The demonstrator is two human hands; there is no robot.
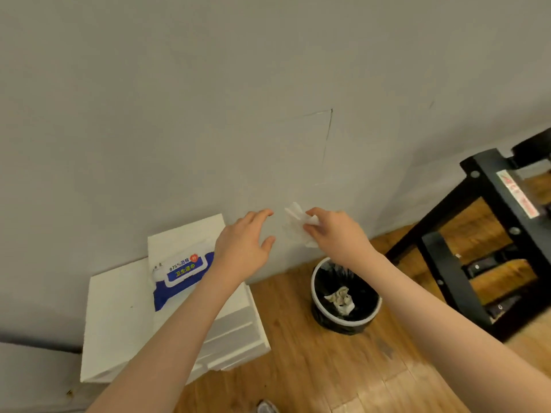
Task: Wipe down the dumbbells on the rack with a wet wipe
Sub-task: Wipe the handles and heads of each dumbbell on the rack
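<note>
A plain grey wall [268,84] is filling most of the view, with a thin cracked outline running across it. Warm wooden flooring [313,368] is spreading below. White foam blocks [119,323] are sitting stacked against the wall at the left.

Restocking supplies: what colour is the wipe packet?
Blue and white plastic wipe packet, clearest in the head view.
</note>
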